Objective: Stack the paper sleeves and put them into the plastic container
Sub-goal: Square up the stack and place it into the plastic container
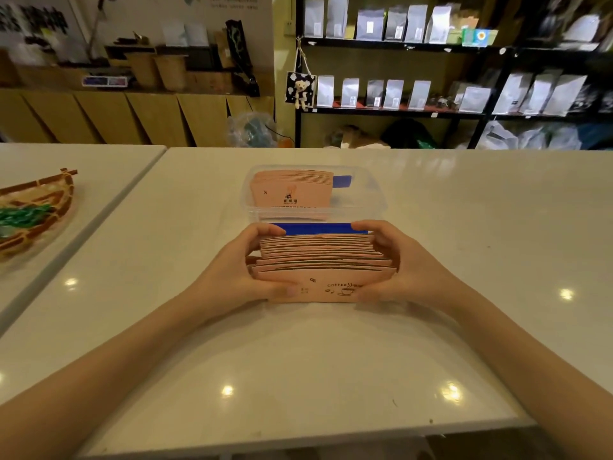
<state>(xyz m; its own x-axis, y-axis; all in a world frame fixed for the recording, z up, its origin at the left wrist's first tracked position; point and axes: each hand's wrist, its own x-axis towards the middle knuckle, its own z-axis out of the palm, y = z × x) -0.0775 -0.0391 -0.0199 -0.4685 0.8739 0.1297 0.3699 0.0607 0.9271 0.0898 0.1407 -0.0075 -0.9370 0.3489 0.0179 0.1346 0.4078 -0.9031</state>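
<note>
A stack of pink paper sleeves (pixel 320 260) stands on edge on the white table, with a blue sleeve at its far side. My left hand (pixel 242 270) grips the stack's left end and my right hand (pixel 394 263) grips its right end. Just behind the stack sits a clear plastic container (pixel 371 200). Inside it lies another bundle of pink sleeves (pixel 292 190) on the left, with a blue sleeve (pixel 342 181) poking out behind them. The container's right half holds nothing that I can see.
A woven basket (pixel 39 207) with green items sits on a second table at the far left. A seam (pixel 126 207) separates the two tables. The near table edge (pixel 298 439) runs below my forearms. Shelves with bags stand beyond the table.
</note>
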